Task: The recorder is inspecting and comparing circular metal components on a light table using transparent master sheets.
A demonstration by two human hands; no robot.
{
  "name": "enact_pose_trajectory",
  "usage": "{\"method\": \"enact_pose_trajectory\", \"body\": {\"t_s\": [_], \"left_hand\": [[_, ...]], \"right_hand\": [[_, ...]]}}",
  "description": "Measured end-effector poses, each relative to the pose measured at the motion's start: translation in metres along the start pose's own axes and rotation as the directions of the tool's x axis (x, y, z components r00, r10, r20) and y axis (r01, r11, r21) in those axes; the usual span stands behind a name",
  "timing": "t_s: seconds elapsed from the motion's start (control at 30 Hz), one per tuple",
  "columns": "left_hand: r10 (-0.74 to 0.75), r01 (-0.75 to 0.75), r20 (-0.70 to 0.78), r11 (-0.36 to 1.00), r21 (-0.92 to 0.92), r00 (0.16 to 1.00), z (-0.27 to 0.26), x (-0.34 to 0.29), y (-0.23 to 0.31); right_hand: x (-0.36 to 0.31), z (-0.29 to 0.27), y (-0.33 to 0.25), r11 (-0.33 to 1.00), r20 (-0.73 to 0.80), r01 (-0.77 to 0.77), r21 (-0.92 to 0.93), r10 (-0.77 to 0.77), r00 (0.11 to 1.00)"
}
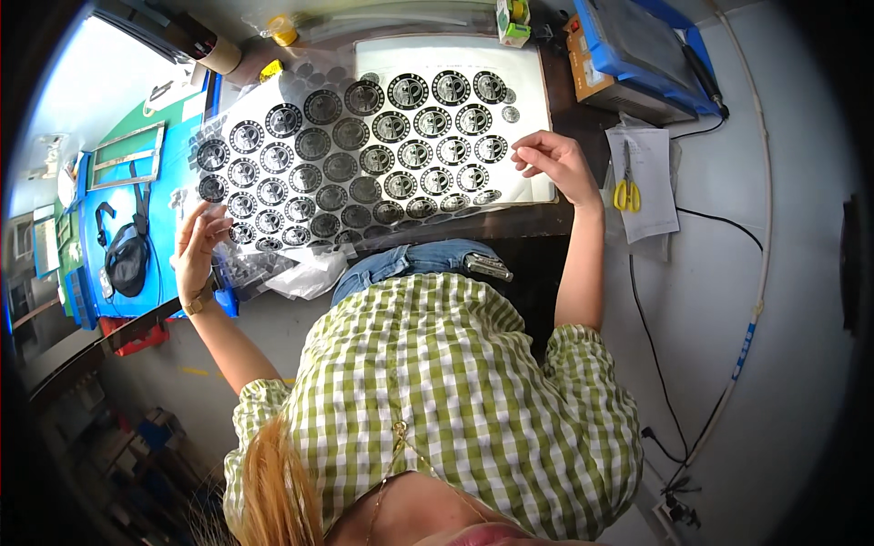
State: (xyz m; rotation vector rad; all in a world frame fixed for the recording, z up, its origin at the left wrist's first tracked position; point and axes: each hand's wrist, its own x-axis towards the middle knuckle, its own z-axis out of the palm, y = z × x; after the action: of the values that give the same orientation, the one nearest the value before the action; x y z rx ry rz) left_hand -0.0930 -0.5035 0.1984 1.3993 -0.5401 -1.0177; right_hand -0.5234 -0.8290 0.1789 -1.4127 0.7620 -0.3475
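Observation:
A clear film sheet [350,134] printed with rows of black round emblems spreads across the table before me. Its right part overlies a white board [531,127]; its left part reaches past that board. My left hand [194,244] is at the sheet's near left corner, fingers bent round the film's edge. By the right side of the sheet, over the white board, my right hand [557,166] has its thumb and fingers drawn together at the tips. What lies between those fingertips is too small to make out. Several small loose round pieces [511,114] show near the sheet's far right.
Yellow-handled scissors [626,196] lie on white paper [648,173] at the right. Behind them stand a cardboard box [592,68] and a blue-framed device [642,45]. A green-and-white small box [513,23] and yellow tape [284,32] sit at the back. Crumpled clear plastic [305,276] hangs near the front edge.

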Motion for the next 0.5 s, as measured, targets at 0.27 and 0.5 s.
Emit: {"method": "enact_pose_trajectory", "body": {"t_s": [0.27,0.5], "left_hand": [[0.052,-0.049,0.042,0.996,-0.072,0.998,-0.003,0.006,-0.008],[0.061,-0.055,0.057,0.992,-0.117,0.996,-0.010,0.008,-0.014]], "right_hand": [[-0.032,0.011,-0.036,0.993,-0.143,0.101,-0.067,-0.110,0.984],[-0.043,0.016,-0.057,0.980,-0.170,0.171,-0.105,-0.187,0.968]]}}
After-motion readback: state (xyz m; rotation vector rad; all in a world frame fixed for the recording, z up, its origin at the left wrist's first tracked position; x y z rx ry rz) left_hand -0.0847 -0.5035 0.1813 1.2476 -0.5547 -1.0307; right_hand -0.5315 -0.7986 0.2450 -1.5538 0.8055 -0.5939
